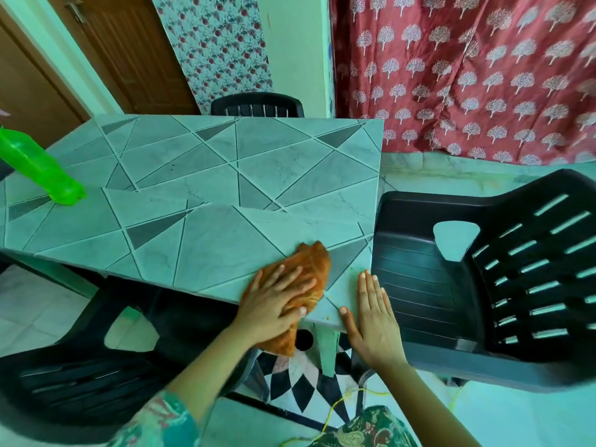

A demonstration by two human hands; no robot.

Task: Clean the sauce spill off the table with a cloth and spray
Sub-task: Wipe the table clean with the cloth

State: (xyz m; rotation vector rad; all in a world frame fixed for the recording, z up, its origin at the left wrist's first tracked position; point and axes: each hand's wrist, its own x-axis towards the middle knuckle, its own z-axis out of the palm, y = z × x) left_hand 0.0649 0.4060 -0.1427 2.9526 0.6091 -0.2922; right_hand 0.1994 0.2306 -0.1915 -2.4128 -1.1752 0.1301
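Cloth (314,262) looks soft, likely to bunch; left hand (277,300) presses it flat-fingered, right hand (371,317) lies flat on the surface (225,240) beside it.

This is a room in a home, most likely a dining corner. A table (225,162) with a tile-pattern top stands in the middle, with black plastic chairs (467,269) on three sides. A red curtain (467,75) with white trees hangs on the right. A flowered hanging (219,43) is beside a brown wooden door (129,53). The floor (451,175) is pale tile.
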